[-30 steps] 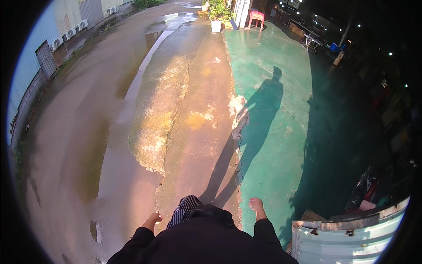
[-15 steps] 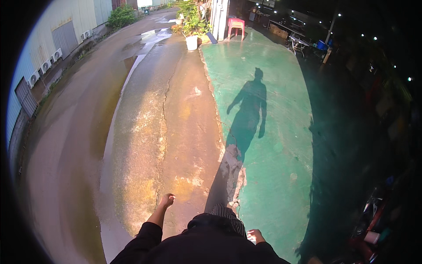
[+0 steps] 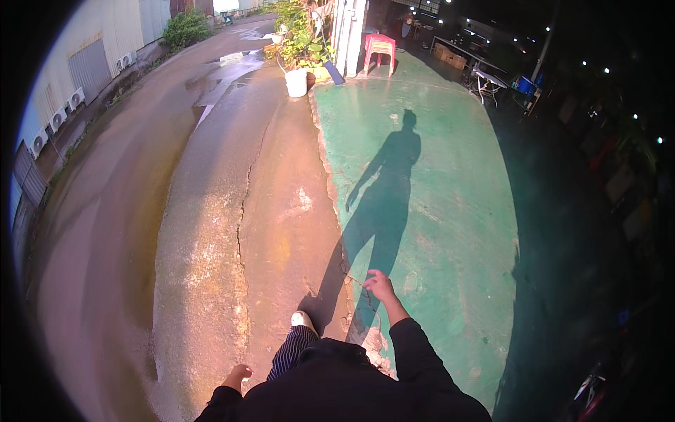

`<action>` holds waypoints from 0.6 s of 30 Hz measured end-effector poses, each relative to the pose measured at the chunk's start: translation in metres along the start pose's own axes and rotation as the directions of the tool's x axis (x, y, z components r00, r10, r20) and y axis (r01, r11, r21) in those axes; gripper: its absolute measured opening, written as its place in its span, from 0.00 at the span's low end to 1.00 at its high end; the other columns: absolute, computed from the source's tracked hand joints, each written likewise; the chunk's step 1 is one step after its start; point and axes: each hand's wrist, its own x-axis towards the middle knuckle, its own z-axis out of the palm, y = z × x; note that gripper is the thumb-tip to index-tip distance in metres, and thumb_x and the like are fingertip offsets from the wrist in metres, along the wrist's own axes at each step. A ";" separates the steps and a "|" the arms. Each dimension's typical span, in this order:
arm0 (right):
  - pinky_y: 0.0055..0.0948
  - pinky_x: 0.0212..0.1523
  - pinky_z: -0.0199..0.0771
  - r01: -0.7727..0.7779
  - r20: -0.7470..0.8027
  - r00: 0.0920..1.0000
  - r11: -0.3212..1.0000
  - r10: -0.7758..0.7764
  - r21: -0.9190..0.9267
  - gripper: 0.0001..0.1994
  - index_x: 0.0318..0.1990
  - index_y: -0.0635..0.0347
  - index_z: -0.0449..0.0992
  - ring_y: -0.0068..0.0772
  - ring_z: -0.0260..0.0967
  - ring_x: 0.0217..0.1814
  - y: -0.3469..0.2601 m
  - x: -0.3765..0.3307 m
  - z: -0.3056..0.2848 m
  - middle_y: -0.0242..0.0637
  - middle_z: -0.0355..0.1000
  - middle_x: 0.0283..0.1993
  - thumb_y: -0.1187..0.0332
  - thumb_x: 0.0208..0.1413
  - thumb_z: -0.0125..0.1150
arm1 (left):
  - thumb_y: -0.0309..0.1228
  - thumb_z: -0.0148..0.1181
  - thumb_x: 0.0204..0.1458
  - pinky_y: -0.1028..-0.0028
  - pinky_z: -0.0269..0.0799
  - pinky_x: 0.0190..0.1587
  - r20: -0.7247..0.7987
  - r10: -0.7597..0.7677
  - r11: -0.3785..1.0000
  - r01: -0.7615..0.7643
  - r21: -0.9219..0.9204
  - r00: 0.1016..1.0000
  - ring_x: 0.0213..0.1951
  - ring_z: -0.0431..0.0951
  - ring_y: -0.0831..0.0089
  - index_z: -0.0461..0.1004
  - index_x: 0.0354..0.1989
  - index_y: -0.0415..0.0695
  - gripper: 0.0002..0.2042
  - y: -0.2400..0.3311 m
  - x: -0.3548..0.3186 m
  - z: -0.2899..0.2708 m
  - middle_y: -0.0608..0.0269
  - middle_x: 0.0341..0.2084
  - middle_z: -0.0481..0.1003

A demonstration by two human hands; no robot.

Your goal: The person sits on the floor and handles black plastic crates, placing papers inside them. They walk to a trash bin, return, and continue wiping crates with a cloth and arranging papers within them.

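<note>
My right hand [image 3: 380, 284] swings forward over the edge between the green floor [image 3: 450, 232] and the brown concrete [image 3: 281, 232]. Its fingers are loosely bent and apart, with nothing in them. Low at the left, beside my body, my left hand [image 3: 239, 374] hangs with its fingers curled in, and no object shows in it. Neither hand touches anything. A striped trouser leg [image 3: 292, 352] and a light shoe [image 3: 302, 321] are stepping forward on the concrete. My shadow [image 3: 394, 169] stretches ahead across the green floor.
Ahead stand a white bucket [image 3: 297, 83], potted plants [image 3: 306, 42] and stacked red stools [image 3: 380, 50]. A cracked strip [image 3: 242, 232] runs along the concrete. Wall-mounted outdoor units [image 3: 58, 119] line the building at left. Tables [image 3: 485, 83] stand in the dark area at right.
I have moved forward, so the bucket and stools are nearer. My right hand has swung forward, my left hand back. A shoe has come into view.
</note>
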 end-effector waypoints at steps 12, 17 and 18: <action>0.32 0.30 0.73 -0.463 0.014 0.857 0.780 0.516 -0.420 0.37 0.57 0.62 0.58 0.34 0.74 0.29 0.058 0.339 0.023 0.45 0.74 0.31 0.75 0.34 0.68 | 0.39 0.49 0.50 0.66 0.71 0.43 -0.409 0.026 0.897 -0.202 -0.394 0.912 0.40 0.76 0.60 0.78 0.35 0.55 0.11 0.249 0.352 -0.565 0.54 0.34 0.76; 0.34 0.41 0.70 -0.895 0.174 0.322 0.359 0.931 -0.264 0.28 0.46 0.63 0.69 0.41 0.71 0.42 0.078 0.372 0.001 0.47 0.73 0.38 0.64 0.33 0.70 | 0.41 0.40 0.55 0.61 0.66 0.48 -0.723 0.503 0.828 -0.503 0.248 0.473 0.43 0.73 0.55 0.77 0.38 0.49 0.17 0.517 0.435 -0.838 0.51 0.41 0.72; 0.34 0.38 0.70 -0.900 0.190 0.312 0.353 0.931 -0.256 0.26 0.44 0.63 0.70 0.39 0.71 0.39 0.060 0.411 -0.010 0.46 0.73 0.36 0.64 0.34 0.70 | 0.41 0.39 0.56 0.60 0.66 0.49 -0.656 0.472 0.856 -0.484 0.182 0.589 0.43 0.73 0.53 0.76 0.37 0.49 0.17 0.548 0.458 -0.868 0.51 0.41 0.72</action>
